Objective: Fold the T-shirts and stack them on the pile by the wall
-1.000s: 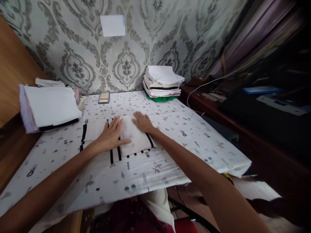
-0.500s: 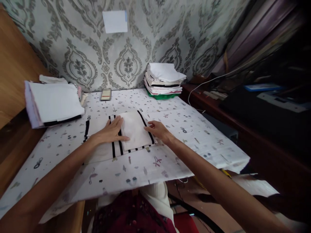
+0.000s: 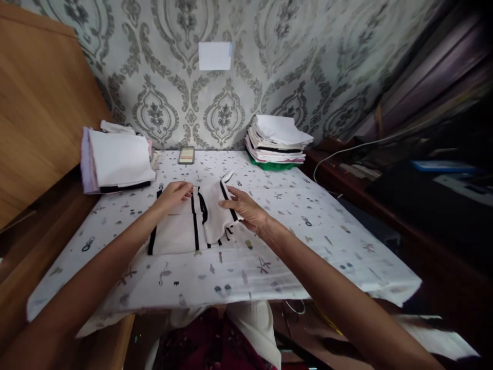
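A white cloth with black stripes (image 3: 177,234) lies partly folded on the patterned table cover (image 3: 246,280). Its right part is raised and bent, with the black-edged side lifted off the table. My right hand (image 3: 243,206) grips that raised edge, thumb on top and fingers behind it. Over the far left part of the cloth is my left hand (image 3: 176,195), its fingers curled together near the black stripe; whether they pinch any fabric is too small to tell.
Folded cloths (image 3: 123,159) are piled at the back left, beside a wooden panel (image 3: 42,97). Another cloth stack (image 3: 279,139) stands at the back right. A small card (image 3: 186,155) lies near the wall. A thin white cable (image 3: 339,151) runs along the dark furniture at right.
My right hand has taken hold of the cloth's right edge and raised it. My left hand has come off the folded part and curled its fingers. The view has shifted.
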Available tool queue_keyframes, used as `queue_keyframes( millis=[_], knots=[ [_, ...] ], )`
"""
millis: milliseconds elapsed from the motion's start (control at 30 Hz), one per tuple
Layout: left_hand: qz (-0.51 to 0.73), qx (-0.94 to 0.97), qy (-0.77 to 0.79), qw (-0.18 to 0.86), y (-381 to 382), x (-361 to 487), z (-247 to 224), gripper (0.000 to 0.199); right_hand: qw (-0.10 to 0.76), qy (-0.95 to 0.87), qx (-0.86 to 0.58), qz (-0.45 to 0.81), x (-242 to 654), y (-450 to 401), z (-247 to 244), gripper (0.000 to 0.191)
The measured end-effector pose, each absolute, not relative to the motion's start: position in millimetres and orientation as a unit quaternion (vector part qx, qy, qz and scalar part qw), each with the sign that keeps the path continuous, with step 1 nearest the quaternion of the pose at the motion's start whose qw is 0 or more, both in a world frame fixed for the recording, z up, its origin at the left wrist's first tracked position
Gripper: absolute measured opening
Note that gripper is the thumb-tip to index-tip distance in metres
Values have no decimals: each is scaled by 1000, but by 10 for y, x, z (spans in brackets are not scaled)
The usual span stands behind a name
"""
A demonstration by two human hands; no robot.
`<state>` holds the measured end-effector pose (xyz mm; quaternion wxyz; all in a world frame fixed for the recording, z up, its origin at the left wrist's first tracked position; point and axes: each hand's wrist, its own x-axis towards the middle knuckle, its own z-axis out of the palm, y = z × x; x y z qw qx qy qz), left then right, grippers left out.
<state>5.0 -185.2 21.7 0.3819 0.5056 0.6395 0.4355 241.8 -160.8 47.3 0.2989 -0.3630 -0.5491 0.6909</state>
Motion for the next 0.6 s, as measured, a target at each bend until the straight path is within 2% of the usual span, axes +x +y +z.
queue_keyframes(
  millis=[133, 233, 300, 400, 500, 600],
  knots=[
    [492, 337, 559, 576, -1943, -121, 341, 60, 288, -638, -324, 636, 1937, -1708, 442, 64],
    [507, 280, 522, 626, -2043, -254, 329, 68, 251, -740, -303, 546, 1607, -1840, 370, 67],
    [516, 266, 519, 627, -2093, -347, 275, 66, 209, -802, -300, 473, 1438, -1958, 339, 71],
    [524, 278, 544, 593, -2129, -467, 172, 48, 144, -855, -315, 386, 1272, -2139, 341, 74],
    [531, 291, 572, 553, -2140, -553, 98, 33, 108, -869, -323, 359, 1173, -2268, 363, 72],
    [538, 295, 589, 526, -2143, -613, 75, 27, 103, -873, -324, 350, 1091, -2322, 357, 68]
  ],
)
